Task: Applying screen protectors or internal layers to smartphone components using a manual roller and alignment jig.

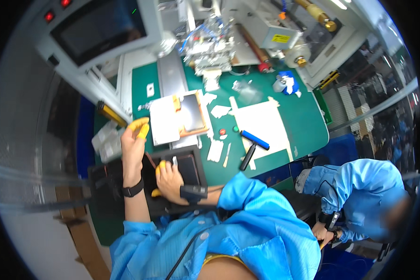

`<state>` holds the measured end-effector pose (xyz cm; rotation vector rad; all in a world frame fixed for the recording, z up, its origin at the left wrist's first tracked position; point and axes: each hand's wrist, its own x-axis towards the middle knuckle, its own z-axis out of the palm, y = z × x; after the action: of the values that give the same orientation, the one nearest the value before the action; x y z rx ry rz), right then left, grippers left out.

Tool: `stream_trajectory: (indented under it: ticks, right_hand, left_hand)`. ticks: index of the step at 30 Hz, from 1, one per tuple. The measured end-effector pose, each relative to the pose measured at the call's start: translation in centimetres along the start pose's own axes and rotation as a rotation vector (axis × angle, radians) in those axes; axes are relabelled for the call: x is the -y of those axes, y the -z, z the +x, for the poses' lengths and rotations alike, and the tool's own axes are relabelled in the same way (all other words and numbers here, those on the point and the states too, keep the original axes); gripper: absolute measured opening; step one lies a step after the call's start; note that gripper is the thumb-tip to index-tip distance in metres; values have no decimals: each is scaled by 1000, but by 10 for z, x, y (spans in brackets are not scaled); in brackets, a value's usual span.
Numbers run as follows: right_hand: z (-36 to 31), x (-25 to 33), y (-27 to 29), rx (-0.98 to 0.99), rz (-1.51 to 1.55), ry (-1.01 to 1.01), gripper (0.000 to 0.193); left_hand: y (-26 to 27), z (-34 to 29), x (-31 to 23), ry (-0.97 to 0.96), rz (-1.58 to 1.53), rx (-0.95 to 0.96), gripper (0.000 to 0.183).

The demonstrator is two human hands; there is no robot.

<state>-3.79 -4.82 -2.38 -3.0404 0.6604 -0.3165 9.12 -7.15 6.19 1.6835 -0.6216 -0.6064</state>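
Overhead view of a green counter (pixel 303 126) w/ a person in a blue smock working. Left hand (pixel 134 142) is raised above the counter's left side, yellow-capped fingers (pixel 142 128) loosely open, holding nothing, near a white sheet (pixel 165 121) that lies against a wood-framed dark panel (pixel 193 114). Right hand (pixel 170 179) rests flat on a black tray (pixel 172 186) at the front edge, fingers spread, just beside a dark tablet (pixel 189 168) lying in the tray; no grip. A blue-headed roller (pixel 252 144) lies to the right on white paper (pixel 266 123). Another person in blue sits at far right.
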Motion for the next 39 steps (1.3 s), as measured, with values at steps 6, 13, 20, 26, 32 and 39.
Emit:
stream_trajectory:
  ticks: [6,13,20,26,32,39]
  right_hand:
    - [-5,-12,4,-2,592,-159,40]
    - [-3,-113,24,18,1259,-417,31]
    - [-21,-220,36,-323,1693,-937,31]
    - [3,-231,-47,-345,1327,-854,33]
    - [57,-192,-56,-334,877,-739,37]
    - [56,-186,-55,-200,279,-600,49]
  left_hand:
    - [-28,43,-3,132,-99,130,17]
    - [-40,81,36,163,50,0,17]
    - [-132,86,114,40,628,145,35]
    - [-134,89,115,223,556,32,41]
    - [-59,25,40,407,-626,277,25]
    - [-10,-33,73,369,-1043,79,38]
